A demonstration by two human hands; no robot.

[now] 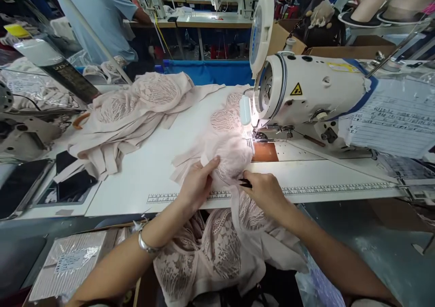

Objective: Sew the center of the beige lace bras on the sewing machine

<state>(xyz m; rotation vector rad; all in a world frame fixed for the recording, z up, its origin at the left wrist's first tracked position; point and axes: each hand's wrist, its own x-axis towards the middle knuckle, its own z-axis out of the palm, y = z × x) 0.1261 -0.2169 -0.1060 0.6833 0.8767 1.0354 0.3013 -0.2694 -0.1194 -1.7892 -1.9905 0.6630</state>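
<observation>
A pale pink lace bra lies on the white table beside the needle area of a sewing machine. My left hand pinches the bra's near cup between thumb and fingers. Close to the cup's right edge, my right hand is closed on a small black tool, mostly hidden by the fingers, so its kind is unclear. A narrow strap runs down from between the hands. More lace bras hang over the table's front edge onto my lap.
On the left lies a pile of matching bras, with a spray can leaning behind it. A printed ruler follows the table's front edge. Handwritten paper covers the machine's right end. A person in blue is at the back left.
</observation>
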